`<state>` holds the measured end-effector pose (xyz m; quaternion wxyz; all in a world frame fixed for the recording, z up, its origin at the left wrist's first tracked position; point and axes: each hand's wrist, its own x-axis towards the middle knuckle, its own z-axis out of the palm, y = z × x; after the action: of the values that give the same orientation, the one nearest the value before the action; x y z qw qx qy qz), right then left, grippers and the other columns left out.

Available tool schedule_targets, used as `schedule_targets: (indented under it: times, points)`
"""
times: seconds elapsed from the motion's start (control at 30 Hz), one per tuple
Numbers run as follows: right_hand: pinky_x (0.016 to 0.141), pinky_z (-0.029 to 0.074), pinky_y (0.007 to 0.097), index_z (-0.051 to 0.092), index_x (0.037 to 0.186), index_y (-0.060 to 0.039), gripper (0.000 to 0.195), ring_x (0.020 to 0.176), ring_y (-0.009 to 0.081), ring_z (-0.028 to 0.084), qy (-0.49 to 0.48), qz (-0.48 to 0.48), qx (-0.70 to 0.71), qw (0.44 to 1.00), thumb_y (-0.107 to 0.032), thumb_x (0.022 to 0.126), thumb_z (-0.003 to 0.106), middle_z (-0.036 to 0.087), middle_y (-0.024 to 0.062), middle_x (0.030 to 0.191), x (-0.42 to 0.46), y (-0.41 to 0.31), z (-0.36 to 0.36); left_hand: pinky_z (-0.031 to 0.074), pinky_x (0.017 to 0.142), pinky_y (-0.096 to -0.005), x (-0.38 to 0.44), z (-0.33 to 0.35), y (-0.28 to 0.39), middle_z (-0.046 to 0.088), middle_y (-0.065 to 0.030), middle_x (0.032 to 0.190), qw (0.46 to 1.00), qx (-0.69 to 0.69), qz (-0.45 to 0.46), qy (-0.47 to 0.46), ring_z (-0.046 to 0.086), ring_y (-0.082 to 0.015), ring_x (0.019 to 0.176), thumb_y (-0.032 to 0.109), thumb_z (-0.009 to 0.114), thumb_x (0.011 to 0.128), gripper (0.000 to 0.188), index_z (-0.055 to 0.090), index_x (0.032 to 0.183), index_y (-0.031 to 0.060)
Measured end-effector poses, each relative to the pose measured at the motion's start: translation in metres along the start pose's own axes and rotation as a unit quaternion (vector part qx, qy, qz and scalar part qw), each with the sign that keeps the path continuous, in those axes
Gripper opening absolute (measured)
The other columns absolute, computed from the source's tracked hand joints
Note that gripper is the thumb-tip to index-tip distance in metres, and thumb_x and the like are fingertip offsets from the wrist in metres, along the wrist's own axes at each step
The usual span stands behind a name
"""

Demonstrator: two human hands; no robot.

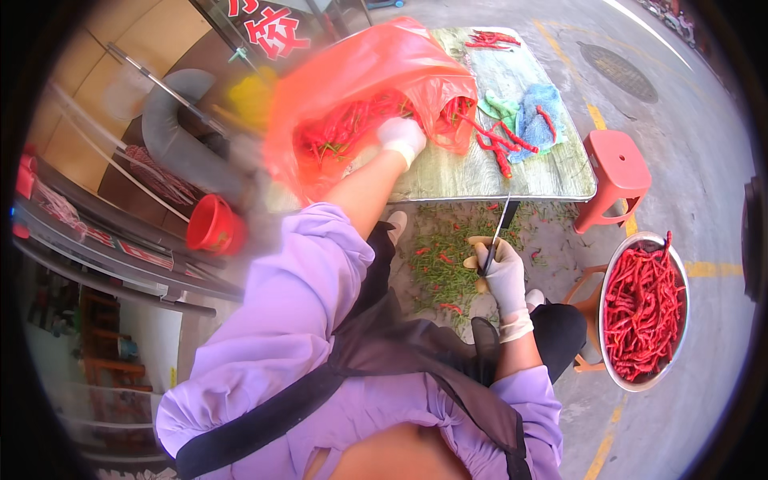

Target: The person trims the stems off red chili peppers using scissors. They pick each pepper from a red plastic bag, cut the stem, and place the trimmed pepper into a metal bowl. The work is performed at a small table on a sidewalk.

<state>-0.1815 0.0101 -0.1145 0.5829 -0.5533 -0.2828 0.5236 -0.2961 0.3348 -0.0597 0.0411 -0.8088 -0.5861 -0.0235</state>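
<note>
My left hand (403, 138), in a white glove, is at the mouth of a red plastic bag (366, 60) on the table, against the red chilli peppers (354, 120) inside; its fingers are partly hidden. My gloved right hand (503, 270) holds a knife (495, 240) by its dark handle in front of the table's near edge, the blade pointing up and away. Several loose red chillies (501, 147) lie at the table's right side, some on a blue cloth (537, 120) beside a green one (501, 108). A metal basin (687, 300) full of red chillies stands at my right.
The table (444, 186) has more chillies (492, 40) at its far end. A red plastic stool (621, 159) stands to its right. Green stems (447, 264) litter the ground beneath. A red bucket (210, 225) and a grey pipe (174, 132) are at left.
</note>
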Motion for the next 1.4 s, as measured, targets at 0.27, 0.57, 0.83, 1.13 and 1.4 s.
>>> schedule_targets:
  times: [0.27, 0.57, 0.83, 1.13, 1.4]
  points:
    - [0.038, 0.034, 0.0206, 0.065, 0.114, -0.0024, 0.023, 0.039, 0.0070, 0.049, -0.013, -0.024, -0.014, 1.000, -0.021, 0.101, 0.064, 0.073, 0.0055, 0.079, -0.006, 0.003, -0.002, 0.054, 0.082, -0.0489, -0.044, 0.009, -0.010, 0.074, -0.0191, 0.093, 0.995, 0.011, 0.088, 0.046, 0.070, -0.0371, 0.092, 0.053, 0.060, 0.092, 0.049, 0.078, 0.087, 0.0078]
    - [0.041, 0.040, 0.0218, 0.066, 0.118, -0.0036, 0.026, 0.049, 0.0076, 0.057, -0.063, -0.009, -0.040, 0.997, -0.023, 0.100, 0.066, 0.073, 0.0054, 0.080, -0.005, 0.000, -0.001, 0.052, 0.078, -0.0493, -0.096, -0.004, -0.053, 0.072, -0.0187, 0.088, 0.983, -0.024, 0.122, 0.134, 0.069, -0.0370, 0.085, 0.043, 0.070, 0.086, 0.039, 0.073, 0.077, 0.0049]
    - [0.066, 0.050, 0.0235, 0.068, 0.128, -0.0068, 0.037, 0.074, 0.0050, 0.059, -0.123, -0.127, -0.139, 0.974, -0.020, 0.094, 0.072, 0.070, 0.0004, 0.088, -0.007, 0.029, 0.023, 0.055, 0.090, -0.0412, -0.207, -0.009, -0.061, 0.074, -0.0211, 0.105, 0.934, -0.259, 0.209, 0.128, 0.070, -0.0363, 0.104, 0.016, 0.079, 0.080, 0.027, 0.068, 0.064, -0.0024]
    - [0.070, 0.050, 0.0237, 0.066, 0.131, -0.0060, 0.039, 0.079, 0.0048, 0.062, -0.179, -0.052, -0.107, 0.977, -0.019, 0.094, 0.071, 0.072, 0.0022, 0.093, -0.018, 0.009, 0.018, 0.050, 0.100, -0.0435, -0.247, -0.002, -0.050, 0.072, -0.0177, 0.116, 0.883, -0.359, 0.302, 0.032, 0.060, -0.0388, 0.123, 0.007, 0.072, 0.084, 0.014, 0.071, 0.074, -0.0026]
    - [0.056, 0.047, 0.0211, 0.067, 0.129, -0.0072, 0.034, 0.075, 0.0042, 0.064, -0.195, -0.032, -0.060, 0.978, -0.020, 0.098, 0.068, 0.074, 0.0034, 0.088, -0.021, 0.001, 0.013, 0.049, 0.099, -0.0444, -0.238, -0.003, -0.053, 0.072, -0.0166, 0.113, 0.880, -0.330, 0.343, 0.013, 0.061, -0.0398, 0.121, 0.007, 0.072, 0.085, 0.013, 0.069, 0.079, -0.0039]
